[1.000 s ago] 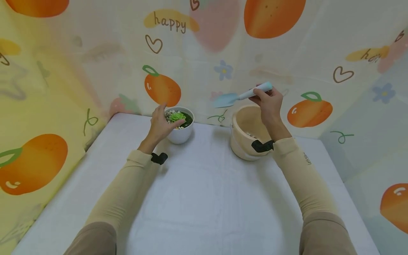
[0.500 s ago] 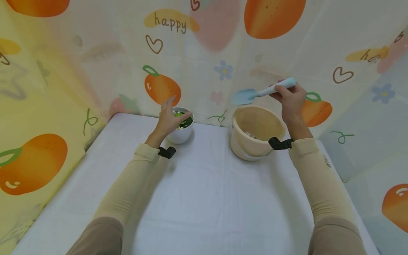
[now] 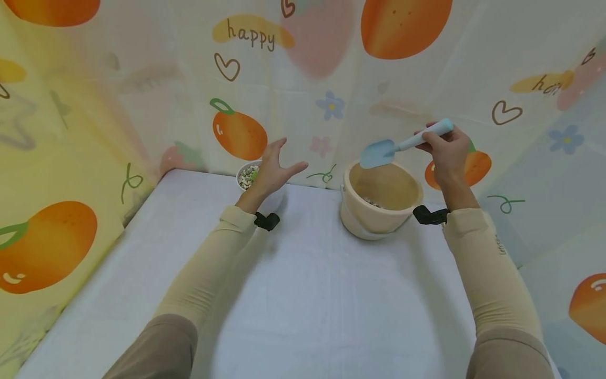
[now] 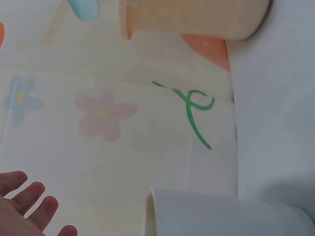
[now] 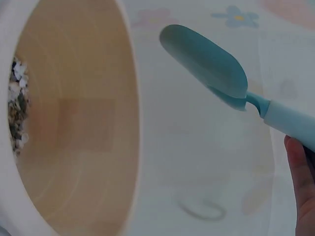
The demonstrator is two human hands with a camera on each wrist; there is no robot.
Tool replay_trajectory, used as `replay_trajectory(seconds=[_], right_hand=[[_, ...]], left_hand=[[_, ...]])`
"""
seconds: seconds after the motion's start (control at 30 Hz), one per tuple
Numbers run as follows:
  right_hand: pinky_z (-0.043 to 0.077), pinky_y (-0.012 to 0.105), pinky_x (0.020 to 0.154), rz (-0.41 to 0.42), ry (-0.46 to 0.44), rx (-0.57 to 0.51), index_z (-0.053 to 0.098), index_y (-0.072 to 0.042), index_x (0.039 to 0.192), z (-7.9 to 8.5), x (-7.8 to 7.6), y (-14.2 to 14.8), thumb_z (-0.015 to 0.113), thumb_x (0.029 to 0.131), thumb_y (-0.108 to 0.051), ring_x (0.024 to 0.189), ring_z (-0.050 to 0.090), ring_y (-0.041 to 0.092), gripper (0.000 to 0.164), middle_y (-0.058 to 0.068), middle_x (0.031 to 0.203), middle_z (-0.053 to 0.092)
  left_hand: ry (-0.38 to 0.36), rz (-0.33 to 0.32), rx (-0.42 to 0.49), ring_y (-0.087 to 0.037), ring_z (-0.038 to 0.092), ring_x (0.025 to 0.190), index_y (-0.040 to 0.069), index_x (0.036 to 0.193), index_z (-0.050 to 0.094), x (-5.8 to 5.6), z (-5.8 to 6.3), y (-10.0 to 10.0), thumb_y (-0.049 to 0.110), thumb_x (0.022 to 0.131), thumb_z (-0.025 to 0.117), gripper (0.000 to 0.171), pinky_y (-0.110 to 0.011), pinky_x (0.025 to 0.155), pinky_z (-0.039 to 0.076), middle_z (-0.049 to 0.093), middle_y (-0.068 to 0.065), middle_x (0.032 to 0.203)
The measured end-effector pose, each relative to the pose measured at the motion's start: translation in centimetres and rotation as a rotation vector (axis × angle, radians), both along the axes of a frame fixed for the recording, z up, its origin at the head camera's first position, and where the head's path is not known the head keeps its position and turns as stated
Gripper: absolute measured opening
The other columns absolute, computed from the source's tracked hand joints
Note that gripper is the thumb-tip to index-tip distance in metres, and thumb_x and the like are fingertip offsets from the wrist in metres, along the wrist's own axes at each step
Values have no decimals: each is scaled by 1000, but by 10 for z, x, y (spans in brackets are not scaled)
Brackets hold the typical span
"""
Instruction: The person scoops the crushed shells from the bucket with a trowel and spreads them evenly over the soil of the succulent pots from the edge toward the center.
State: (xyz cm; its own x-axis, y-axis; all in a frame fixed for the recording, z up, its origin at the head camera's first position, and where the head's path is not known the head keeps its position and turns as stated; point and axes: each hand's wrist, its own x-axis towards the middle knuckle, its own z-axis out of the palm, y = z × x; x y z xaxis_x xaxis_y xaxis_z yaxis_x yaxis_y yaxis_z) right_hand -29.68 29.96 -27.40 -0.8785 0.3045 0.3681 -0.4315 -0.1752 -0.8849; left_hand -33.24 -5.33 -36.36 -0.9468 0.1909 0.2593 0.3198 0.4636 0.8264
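Observation:
My right hand [image 3: 450, 155] grips the pale handle of a light blue garden trowel [image 3: 377, 153], its blade above the far rim of a beige bucket [image 3: 364, 223]. In the right wrist view the trowel blade [image 5: 206, 61] looks bare, and pebbly grit [image 5: 18, 105] lies at the bottom of the bucket. My left hand [image 3: 274, 171] is raised with fingers and thumb spread, holding nothing. It overlaps a white flowerpot [image 3: 240, 173] in the head view, hiding most of the pot and its green succulent [image 3: 254, 175]. Light pebbles show at the pot's left side.
A white-covered table [image 3: 303, 295] bears both containers near its back edge. Behind it hangs a cloth backdrop [image 3: 303, 105] printed with fruit and flowers. A white bail handle [image 3: 364, 231] hangs down the bucket's front.
The left hand has moved right across the flowerpot, uncovering its pebbled left side. The right hand has carried the trowel rightward, from left of the bucket to over its far rim.

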Motion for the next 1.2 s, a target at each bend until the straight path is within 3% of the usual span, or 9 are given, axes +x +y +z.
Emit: replay_trajectory(seconds=[0.13, 0.3, 0.53, 0.8, 0.97, 1.1, 1.2], right_hand=[[59, 27, 68, 30, 5, 25, 66, 4, 88, 1, -2, 9, 61, 82, 12, 69, 73, 18, 11, 8, 74, 69], [58, 22, 69, 63, -81, 187, 68, -3, 88, 0, -3, 19, 64, 84, 7, 72, 73, 13, 12, 3, 76, 71], [58, 21, 71, 132, -162, 285, 66, -1, 93, -6, -5, 26, 63, 87, 4, 77, 72, 13, 9, 2, 79, 73], [57, 19, 71, 139, -235, 420, 67, -2, 93, -20, -9, 22, 61, 88, 2, 79, 71, 10, 9, -3, 78, 73], [57, 19, 71, 157, -257, 478, 67, 0, 94, -31, -12, 19, 60, 88, 2, 79, 70, 9, 9, -4, 78, 73], [57, 18, 73, 153, -294, 583, 64, 3, 100, -45, -18, 14, 59, 89, -1, 80, 69, 8, 13, -8, 79, 72], [55, 17, 76, 156, -327, 682, 61, 8, 105, -55, -19, 9, 58, 89, -3, 85, 67, 10, 19, -11, 80, 71]], left_hand=[[-13, -14, 26, -29, 23, 147, 9, 154, 25, -1, 5, 12, 45, 86, 70, 89, -54, 119, 24, 22, -13, 160], [-28, -51, 40, -29, 20, 149, 10, 155, 24, 1, 6, 28, 44, 86, 69, 89, -54, 119, 24, 22, -12, 161], [-61, -82, 40, -29, 23, 148, 11, 155, 25, 5, -10, 55, 45, 86, 69, 89, -53, 118, 26, 25, -12, 160], [-84, -115, 43, -28, 27, 147, 10, 154, 27, 11, -27, 81, 45, 84, 72, 89, -51, 117, 29, 30, -12, 158], [-69, -138, 108, -27, 31, 145, 8, 152, 32, 14, -36, 92, 40, 85, 73, 85, -47, 118, 30, 34, -10, 156], [-52, -155, 155, -26, 32, 144, 8, 150, 34, 16, -43, 99, 37, 85, 73, 81, -47, 118, 29, 35, -9, 155], [-64, -167, 130, -26, 31, 145, 9, 151, 33, 18, -48, 104, 40, 85, 73, 83, -48, 118, 29, 32, -8, 157]])
